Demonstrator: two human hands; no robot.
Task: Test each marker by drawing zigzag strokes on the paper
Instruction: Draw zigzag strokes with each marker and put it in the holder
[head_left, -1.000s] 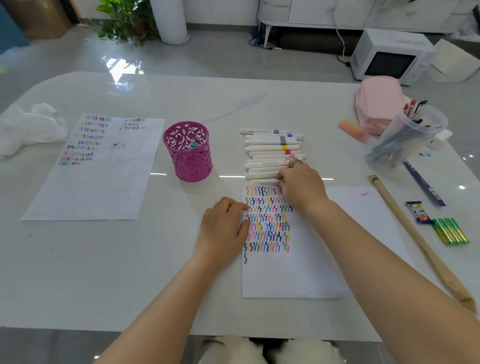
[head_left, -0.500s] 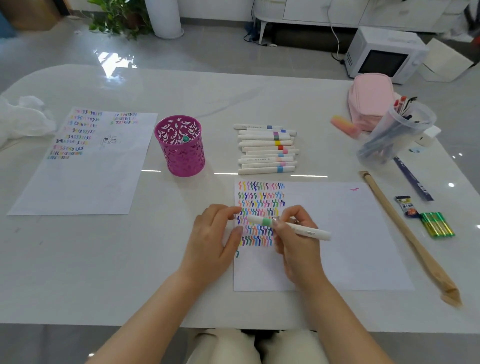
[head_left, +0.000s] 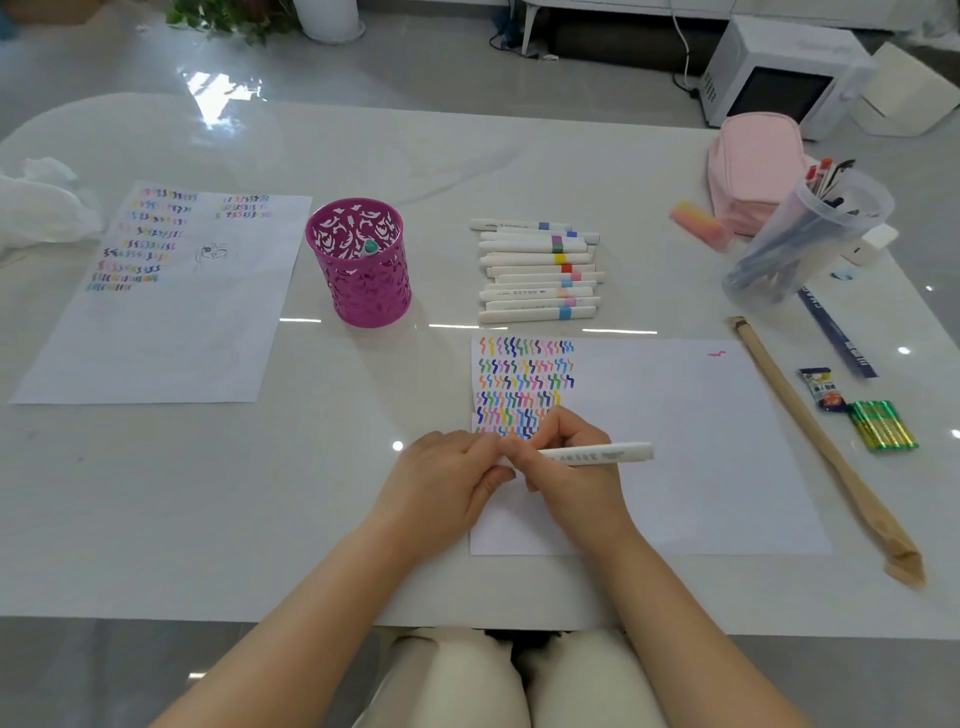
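The left forearm (head_left: 291, 613) and right forearm (head_left: 691, 623) reach in from the near edge and converge, and the hands touch. The right hand (head_left: 566, 467) is curled round a marker (head_left: 608, 453), knuckles up, with the barrel sticking out to the right. The left hand (head_left: 447, 478) lies palm down just left of it. Its fingers are bent and seem to pinch the marker's hidden left end.
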